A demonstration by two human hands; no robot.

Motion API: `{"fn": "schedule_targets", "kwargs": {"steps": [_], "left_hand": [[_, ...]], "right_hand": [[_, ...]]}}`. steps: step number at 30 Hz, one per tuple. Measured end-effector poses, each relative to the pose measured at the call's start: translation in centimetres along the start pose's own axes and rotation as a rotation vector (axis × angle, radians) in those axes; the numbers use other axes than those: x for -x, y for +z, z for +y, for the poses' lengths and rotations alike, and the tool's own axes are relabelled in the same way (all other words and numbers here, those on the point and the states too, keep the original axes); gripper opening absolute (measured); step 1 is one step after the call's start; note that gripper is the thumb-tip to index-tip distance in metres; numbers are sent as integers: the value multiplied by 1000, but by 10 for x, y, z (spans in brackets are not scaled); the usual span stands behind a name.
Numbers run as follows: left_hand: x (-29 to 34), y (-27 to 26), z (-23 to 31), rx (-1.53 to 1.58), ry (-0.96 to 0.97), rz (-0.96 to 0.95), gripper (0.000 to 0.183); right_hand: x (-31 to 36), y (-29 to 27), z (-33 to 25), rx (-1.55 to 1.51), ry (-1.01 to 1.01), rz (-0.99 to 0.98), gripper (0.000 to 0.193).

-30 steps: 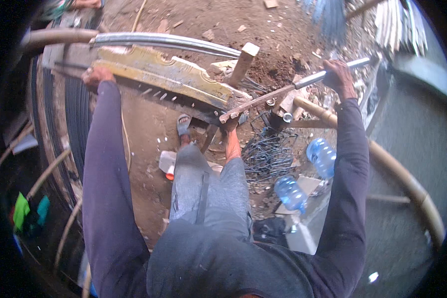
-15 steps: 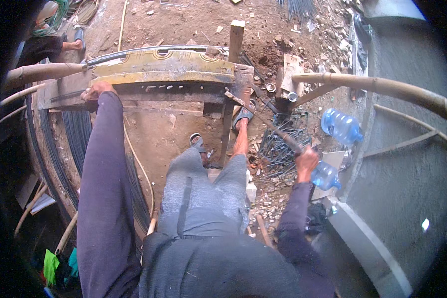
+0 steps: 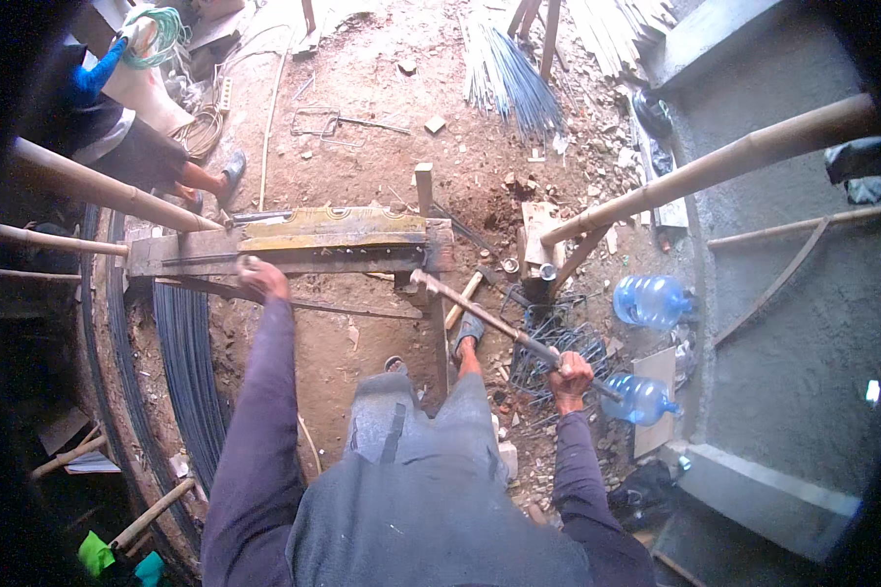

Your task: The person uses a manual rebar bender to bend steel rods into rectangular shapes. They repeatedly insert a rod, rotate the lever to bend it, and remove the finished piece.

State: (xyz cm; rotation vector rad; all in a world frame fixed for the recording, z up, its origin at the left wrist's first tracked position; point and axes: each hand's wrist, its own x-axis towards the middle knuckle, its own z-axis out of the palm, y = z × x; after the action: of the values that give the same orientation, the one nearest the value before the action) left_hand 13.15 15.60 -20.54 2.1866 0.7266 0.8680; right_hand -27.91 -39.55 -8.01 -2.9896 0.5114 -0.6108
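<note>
My right hand (image 3: 570, 380) is wrapped round a long metal bending bar (image 3: 494, 323), near its lower right end. The bar slants up and left, and its thicker knobbed end stops just below the right part of a wooden bench (image 3: 313, 262). At the bench's front edge, my left hand (image 3: 262, 279) is somewhat blurred, its fingers closed at a thin dark steel rod (image 3: 198, 260) lying along the wood. A yellow-brown board (image 3: 328, 231) with a shaped back edge is on the bench, and a row of small pegs runs before it.
Bamboo poles (image 3: 117, 186) reach the bench from the left; another pole (image 3: 705, 176) crosses at right. Bent steel pieces (image 3: 558, 342), a hammer (image 3: 465, 298) and two blue water bottles (image 3: 653, 301) lie nearby. Steel rods (image 3: 188, 342) run along the left. A co-worker (image 3: 117, 127) holds a green coil.
My view has tilted up, showing more ground ahead. Along the bench my left hand has moved right. The bar's knobbed end now sits lower and apart from the bench's right end.
</note>
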Motion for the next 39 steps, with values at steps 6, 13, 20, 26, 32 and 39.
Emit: {"fn": "schedule_targets", "kwargs": {"steps": [6,13,20,26,32,39], "left_hand": [[226,-56,173,-35,230,-794,43],[281,-18,250,-399,111,-771,33],[296,-15,259,-609,397,-609,18],[215,-38,318,-549,1034,-343,9],[14,-96,455,51,865,343,13],[-139,-303,563,-227,782,1125,28]], "right_hand": [[35,3,4,-302,257,-246,34],[22,17,40,-258,478,-544,43],[-23,4,108,-332,441,-507,51],[-53,16,145,-598,546,-466,50],[-77,11,131,-852,636,-366,39],[-184,10,84,-1086,556,-551,26]]}}
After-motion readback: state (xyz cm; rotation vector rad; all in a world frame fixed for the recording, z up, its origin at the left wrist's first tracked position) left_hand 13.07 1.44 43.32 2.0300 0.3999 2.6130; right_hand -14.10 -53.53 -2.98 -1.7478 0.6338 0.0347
